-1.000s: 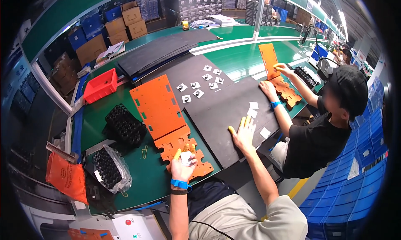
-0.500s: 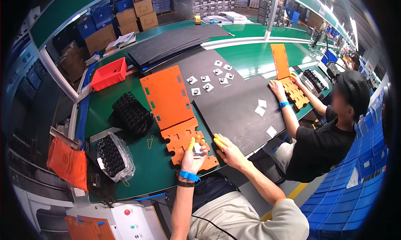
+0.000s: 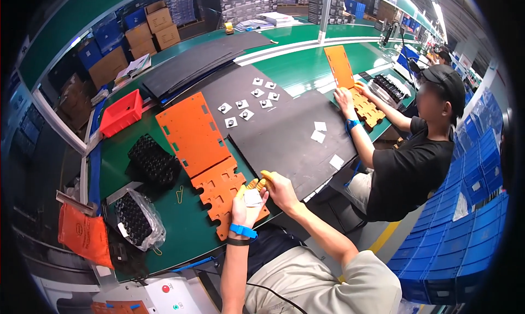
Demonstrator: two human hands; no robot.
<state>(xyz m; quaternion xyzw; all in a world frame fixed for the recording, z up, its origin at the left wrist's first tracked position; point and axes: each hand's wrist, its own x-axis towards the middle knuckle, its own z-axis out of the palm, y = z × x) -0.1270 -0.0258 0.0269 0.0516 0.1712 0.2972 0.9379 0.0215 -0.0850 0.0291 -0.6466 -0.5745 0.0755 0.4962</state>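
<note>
My left hand (image 3: 246, 209), in yellow finger covers with a blue wrist strap, is closed around white square cards (image 3: 252, 198) lying at its palm. Against its fingertips is my right hand (image 3: 282, 192), its yellow-covered fingers bent into a pinch; whatever they grip is too small to make out. Both are above the near end of a notched orange plate (image 3: 216, 184), which adjoins a flat orange panel (image 3: 192, 132). To the right, on a black mat (image 3: 295, 155), lie several white squares bearing small black parts (image 3: 246, 115) and some plain white squares (image 3: 318, 136).
Left on the green table (image 3: 183, 226) are stacked black trays (image 3: 155, 160), a plastic-wrapped black tray (image 3: 136, 218), a yellow loop (image 3: 179, 194) and a red bin (image 3: 121, 113). At right, a co-worker's hands (image 3: 345, 100) rest at another orange plate. Black sheets (image 3: 191, 62) lie behind.
My right hand has left the mat's edge and come to my left hand's fingertips, its outstretched fingers now bent. The whole view has shifted, so the table's things appear farther left.
</note>
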